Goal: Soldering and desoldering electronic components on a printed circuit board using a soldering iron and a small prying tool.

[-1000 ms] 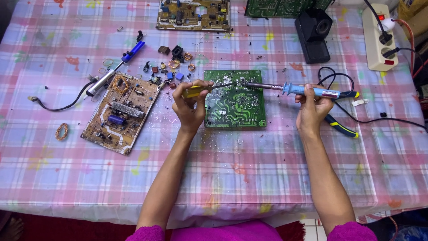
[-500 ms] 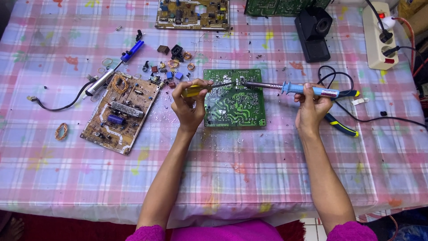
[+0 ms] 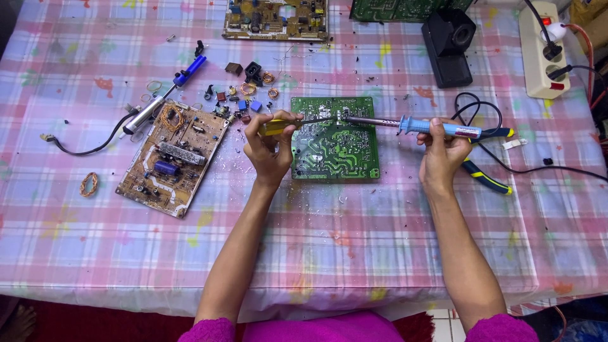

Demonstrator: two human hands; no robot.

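Right grip [image 3: 442, 147] clasps soldering iron [image 3: 418, 126], tip on green board [image 3: 335, 149].

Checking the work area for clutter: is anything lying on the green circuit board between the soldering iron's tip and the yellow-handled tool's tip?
Nothing visible does. The soldering iron in the right hand and the yellow-handled tool in the left hand both reach the green circuit board near its upper edge.

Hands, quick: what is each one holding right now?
Left hand: closed on a yellow-handled screwdriver, tip on the green circuit board.
Right hand: closed on a blue soldering iron, tip on the same board.
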